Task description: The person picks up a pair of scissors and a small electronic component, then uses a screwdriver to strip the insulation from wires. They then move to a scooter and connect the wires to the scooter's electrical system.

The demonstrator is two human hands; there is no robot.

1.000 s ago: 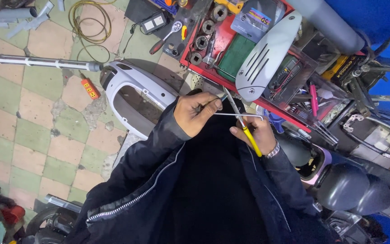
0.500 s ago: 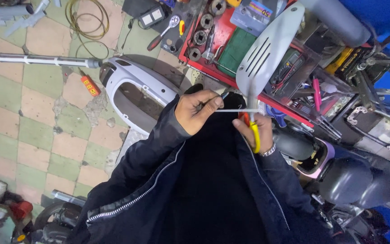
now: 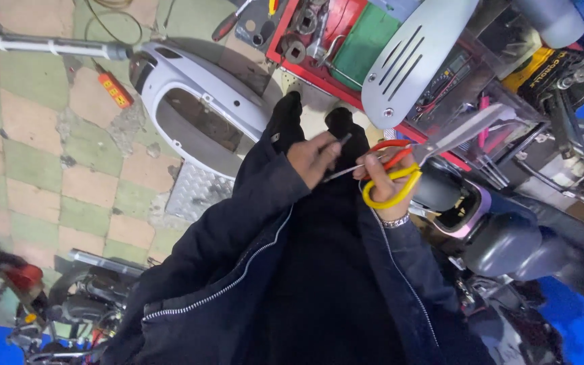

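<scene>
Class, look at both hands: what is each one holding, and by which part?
The right hand holds scissors by their red and yellow loop handles. The left hand pinches one end of a thin grey strip.

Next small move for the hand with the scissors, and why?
Probably close the scissors on the thin strip. The right hand holds the red and yellow handles with the blades apart, and the left hand pinches the strip's other end, holding it toward the blades.
</scene>
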